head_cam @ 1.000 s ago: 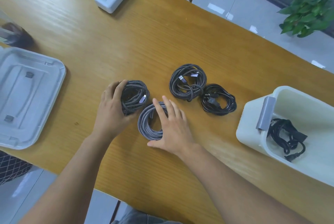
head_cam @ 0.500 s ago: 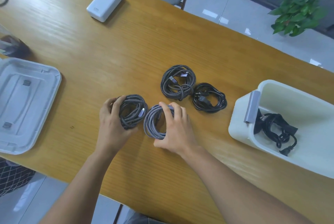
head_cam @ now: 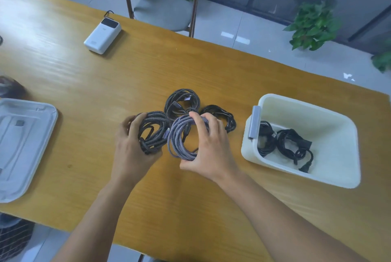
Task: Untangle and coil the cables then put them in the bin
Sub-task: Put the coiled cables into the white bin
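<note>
While gripped — grey coil (head_cam: 179, 141) within right hand (head_cam: 208, 149)

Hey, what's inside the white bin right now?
The bin holds a tangle of black cables with a plug at one end. Its near wall hides part of the floor, and the cable count is unclear.

A white rectangular power bank (head_cam: 102, 35) lies on the far part of the wooden table (head_cam: 84, 84); a grey plastic lid (head_cam: 23, 145) rests at its left edge; beyond stand a grey-cushioned chair (head_cam: 163, 10) and a leafy green potted plant (head_cam: 312, 26); a dark object (head_cam: 10, 88), perhaps a bag, sits far left.
</note>
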`<state>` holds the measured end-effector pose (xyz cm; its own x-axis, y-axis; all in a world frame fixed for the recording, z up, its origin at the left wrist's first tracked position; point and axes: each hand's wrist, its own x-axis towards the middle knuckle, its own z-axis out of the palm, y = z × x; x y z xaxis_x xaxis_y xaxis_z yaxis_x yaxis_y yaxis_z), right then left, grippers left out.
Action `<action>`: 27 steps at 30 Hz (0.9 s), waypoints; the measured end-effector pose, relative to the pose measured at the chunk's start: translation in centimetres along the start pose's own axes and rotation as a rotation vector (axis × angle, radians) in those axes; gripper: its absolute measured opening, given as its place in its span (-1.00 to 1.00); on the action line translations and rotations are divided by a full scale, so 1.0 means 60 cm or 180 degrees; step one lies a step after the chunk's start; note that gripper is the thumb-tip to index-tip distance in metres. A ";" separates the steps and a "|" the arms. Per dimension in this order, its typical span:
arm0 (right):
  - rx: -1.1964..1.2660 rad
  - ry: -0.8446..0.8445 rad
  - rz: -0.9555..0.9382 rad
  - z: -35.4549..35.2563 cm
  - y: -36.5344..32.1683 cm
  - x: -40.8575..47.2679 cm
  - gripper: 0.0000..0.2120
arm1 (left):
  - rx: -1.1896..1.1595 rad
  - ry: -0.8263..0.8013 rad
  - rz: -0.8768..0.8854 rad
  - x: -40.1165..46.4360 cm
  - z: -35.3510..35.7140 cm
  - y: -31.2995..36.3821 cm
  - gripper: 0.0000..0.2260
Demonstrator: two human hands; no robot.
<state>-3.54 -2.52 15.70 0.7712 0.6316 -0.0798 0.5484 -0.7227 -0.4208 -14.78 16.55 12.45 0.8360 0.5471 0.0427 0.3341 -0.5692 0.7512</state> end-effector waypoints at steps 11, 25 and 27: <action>0.0285 0.0664 0.0260 -0.165 0.110 -0.060 0.08 | -0.0213 -0.0116 0.0566 0.030 0.069 0.196 -0.14; 0.0074 0.0971 0.1069 -0.259 0.345 -0.159 0.07 | 0.0103 -0.0675 0.1137 0.000 0.254 0.381 -0.19; -0.0012 0.0914 0.1158 -0.259 0.369 -0.164 0.06 | 0.0192 -0.0717 0.1132 -0.003 0.275 0.392 -0.18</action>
<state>6.02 -29.09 21.20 0.9718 0.2337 0.0321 0.2262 -0.8843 -0.4086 0.09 -7.07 19.22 0.9758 0.1662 0.1422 0.0271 -0.7368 0.6755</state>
